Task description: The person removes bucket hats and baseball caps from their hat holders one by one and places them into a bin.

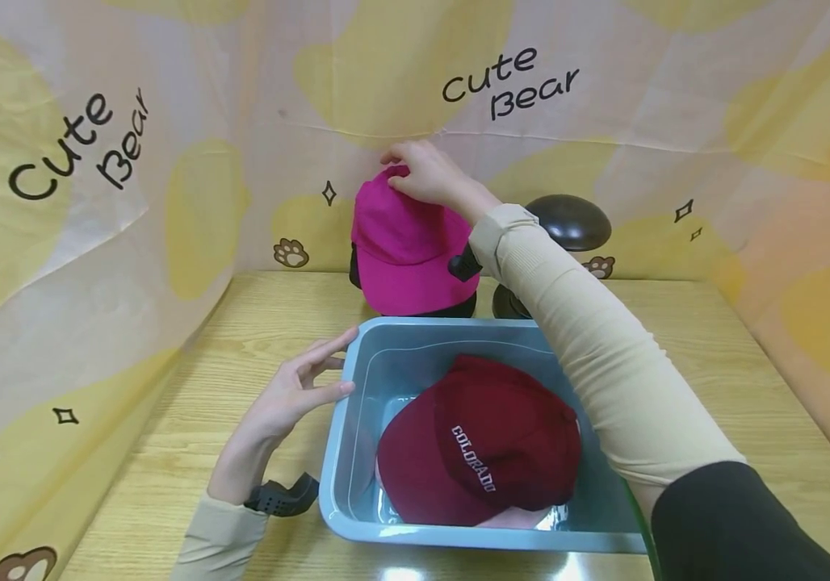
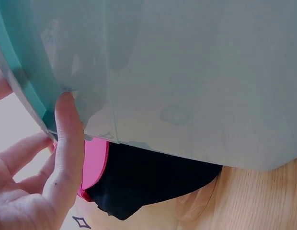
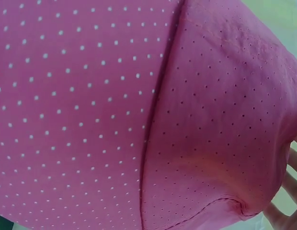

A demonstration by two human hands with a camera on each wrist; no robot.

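My right hand [image 1: 429, 173] pinches the top of a bright pink cap [image 1: 415, 282] behind the basin; tiny perforations dot the cap [image 3: 91, 105] in the right wrist view. Under its brim shows black cloth [image 2: 153, 177], whose full shape is hidden. My left hand [image 1: 299, 387] touches the back left corner of a light blue plastic basin [image 1: 338, 476] with fairly straight fingers, its thumb [image 2: 69, 148] lying against the outer wall. Inside the basin lies a maroon cap [image 1: 488, 444] lettered COLORADO, with something pale pink [image 1: 513, 518] partly hidden beneath it.
A black dome-topped stand [image 1: 571, 222] is behind the basin on the right, partly covered by my right sleeve [image 1: 589, 339]. The wooden table [image 1: 204, 387] is enclosed by a printed cloth backdrop [image 1: 342, 97] at the back and both sides.
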